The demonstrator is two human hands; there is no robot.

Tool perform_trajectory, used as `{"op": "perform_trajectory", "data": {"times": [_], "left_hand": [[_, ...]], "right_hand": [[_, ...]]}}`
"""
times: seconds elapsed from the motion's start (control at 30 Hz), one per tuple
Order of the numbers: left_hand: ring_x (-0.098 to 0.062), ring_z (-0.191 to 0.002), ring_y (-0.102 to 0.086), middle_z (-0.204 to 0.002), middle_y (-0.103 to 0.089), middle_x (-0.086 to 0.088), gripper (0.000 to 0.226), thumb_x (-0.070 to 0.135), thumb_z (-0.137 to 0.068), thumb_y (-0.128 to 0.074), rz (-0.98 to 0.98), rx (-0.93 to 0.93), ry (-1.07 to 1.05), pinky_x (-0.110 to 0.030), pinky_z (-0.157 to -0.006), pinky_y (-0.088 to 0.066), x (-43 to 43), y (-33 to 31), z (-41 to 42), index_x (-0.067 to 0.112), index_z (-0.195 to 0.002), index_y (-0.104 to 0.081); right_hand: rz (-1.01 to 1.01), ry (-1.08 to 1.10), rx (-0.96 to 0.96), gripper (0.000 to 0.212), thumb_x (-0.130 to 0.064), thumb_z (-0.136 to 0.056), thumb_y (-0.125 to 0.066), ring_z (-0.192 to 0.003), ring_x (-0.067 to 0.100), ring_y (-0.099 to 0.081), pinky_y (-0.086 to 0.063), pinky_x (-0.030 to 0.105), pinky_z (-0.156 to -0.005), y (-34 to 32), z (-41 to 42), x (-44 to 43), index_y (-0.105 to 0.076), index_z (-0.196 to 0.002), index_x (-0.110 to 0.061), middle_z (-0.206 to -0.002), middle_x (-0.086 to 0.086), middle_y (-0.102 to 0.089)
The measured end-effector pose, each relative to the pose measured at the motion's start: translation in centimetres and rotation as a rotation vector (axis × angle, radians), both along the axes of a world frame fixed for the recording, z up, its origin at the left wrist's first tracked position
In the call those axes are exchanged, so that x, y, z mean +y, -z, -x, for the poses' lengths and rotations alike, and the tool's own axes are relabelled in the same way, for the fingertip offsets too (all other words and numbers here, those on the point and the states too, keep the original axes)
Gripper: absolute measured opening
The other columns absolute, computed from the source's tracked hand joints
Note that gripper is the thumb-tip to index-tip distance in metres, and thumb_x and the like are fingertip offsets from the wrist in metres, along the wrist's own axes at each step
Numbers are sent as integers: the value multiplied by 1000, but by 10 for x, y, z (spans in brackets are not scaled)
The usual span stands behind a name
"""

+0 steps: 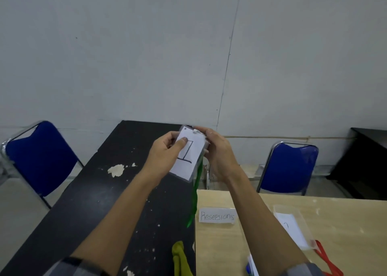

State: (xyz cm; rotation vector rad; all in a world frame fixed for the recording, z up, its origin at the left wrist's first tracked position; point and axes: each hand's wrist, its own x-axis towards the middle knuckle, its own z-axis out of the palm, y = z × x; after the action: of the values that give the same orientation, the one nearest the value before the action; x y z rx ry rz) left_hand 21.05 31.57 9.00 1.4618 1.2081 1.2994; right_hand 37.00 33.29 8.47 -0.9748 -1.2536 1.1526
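Bare forearms reach up from the bottom edge over a black table (104, 202). Raised above it, the left hand (165, 152) pinches a white card (186, 158) marked 1, thumb on its face. The right hand (217, 152) grips the top of its clear sleeve (191, 179), and a green lanyard (195, 196) dangles. Likely step: seating the card, so next a straight push. Fingers behind the sleeve are hidden and its top is blurred

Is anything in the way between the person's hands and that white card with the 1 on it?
Nothing visible is. Both hands already hold the card: the left hand pinches its upper left part, and the right hand grips its top right edge. The lanyard hangs down below the card and blocks nothing.
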Motion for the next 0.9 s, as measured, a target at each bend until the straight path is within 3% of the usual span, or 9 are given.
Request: {"op": "perform_trajectory", "data": {"times": [0.13, 0.27, 0.33, 0.4, 0.53, 0.63, 0.7, 0.83, 0.9], "left_hand": [[-12, -81, -67, -95, -72, 4, 13, 33, -100, -56, 18, 11, 35, -25, -63, -53, 2, -10, -6, 27, -107, -66], [-15, -86, -67, -97, -73, 3, 14, 33, -100, -56, 82, -33, 92, -27, -70, -52, 0, -13, -8, 28, -105, -68], [-17, -87, -67, -97, -74, 2, 14, 34, -100, -56, 91, -109, 84, -30, -71, -54, 0, -15, -11, 28, -105, -68], [-16, -85, -67, -98, -74, 1, 14, 33, -100, -57, 82, -188, 41, -31, -72, -54, 1, -19, -15, 26, -106, -68], [-12, -86, -64, -104, -71, 1, 13, 32, -101, -56, 38, -247, -34, -26, -67, -52, 9, -27, -20, 25, -109, -64], [-14, -86, -63, -103, -70, 2, 12, 34, -102, -53, 54, -230, -37, -27, -67, -51, 13, -28, -22, 28, -108, -61], [-14, -86, -63, -103, -69, 1, 15, 35, -102, -51, 67, -198, -28, -27, -67, -50, 14, -27, -23, 26, -112, -59], [-13, -87, -62, -107, -65, -1, 21, 36, -104, -46, 65, -135, -36, -21, -62, -49, 14, -25, -27, 24, -120, -52], [-12, -87, -63, -107, -64, -1, 21, 37, -104, -46, 43, -133, -56, -20, -60, -49, 16, -27, -28, 24, -120, -51]], "right_hand": [[21, -50, 165, 43, -29, -105, -33, -99, 26, -63, -50, 43, -90, -7, -7, 3, -73, -111, -15, -107, 11, -73], [-33, -125, 164, 51, -11, -84, -35, -94, 31, -51, -45, 39, -81, -24, -24, 10, -71, -120, -10, -99, 10, -64], [-26, -119, 112, 47, -3, -92, -35, -97, 30, -59, -53, 40, -84, -27, -25, 11, -70, -122, -12, -102, 10, -68], [-11, -76, -4, 34, -14, -105, -41, -103, 27, -65, -56, 42, -90, -24, -20, 6, -70, -121, -18, -111, 9, -72], [0, -54, -255, 26, -34, -105, -45, -94, 13, -70, -56, 25, -73, -2, -3, -13, -68, -115, -25, -101, -3, -74], [-21, -87, -275, 20, -24, -104, -49, -83, 10, -68, -55, 24, -69, 16, 6, -22, -66, -114, -18, -91, -5, -71], [-26, -98, -278, 19, -18, -104, -49, -81, 12, -68, -56, 25, -69, 21, 10, -25, -65, -110, -24, -87, -6, -70], [-24, -61, -245, 20, -24, -105, -47, -92, 15, -68, -59, 28, -79, 27, 13, -27, -61, -113, -36, -93, -8, -71], [-24, -48, -252, 20, -28, -106, -43, -87, 18, -68, -59, 32, -81, 31, 14, -28, -61, -114, -30, -91, -5, -71]]}}
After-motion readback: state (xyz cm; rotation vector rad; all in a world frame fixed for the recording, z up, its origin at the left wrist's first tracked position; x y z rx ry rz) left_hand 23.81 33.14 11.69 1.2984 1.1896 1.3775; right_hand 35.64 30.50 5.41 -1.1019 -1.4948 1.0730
